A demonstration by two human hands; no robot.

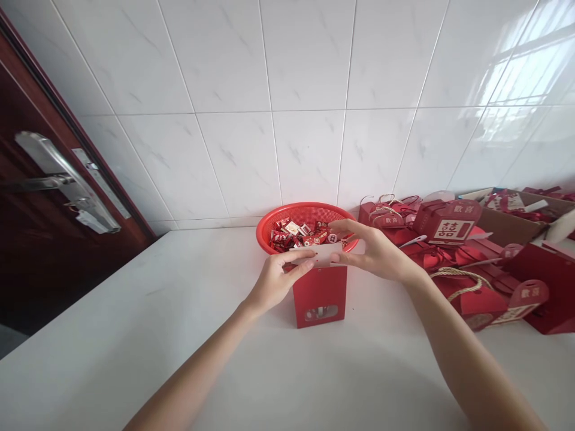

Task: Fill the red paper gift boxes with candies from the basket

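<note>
A red gift box [320,293] stands upright on the white tabletop, with a small clear window low on its front. Its pale top flap [326,256] has small holes in it. My left hand [275,276] pinches the flap's left end between thumb and fingers. At the right end, my right hand [376,250] has its thumb against the flap and its fingers curved over behind it, partly hidden. Just behind the box is a red plastic basket [309,209] full of wrapped candies [287,234], partly covered by my hands and the flap.
Several red gift boxes [444,222] with rope handles crowd the right side of the white table [179,359]. Behind them sits an open cardboard box [534,224] with red items. A tiled wall [229,161] borders the back, and a dark red door [40,239] is at left.
</note>
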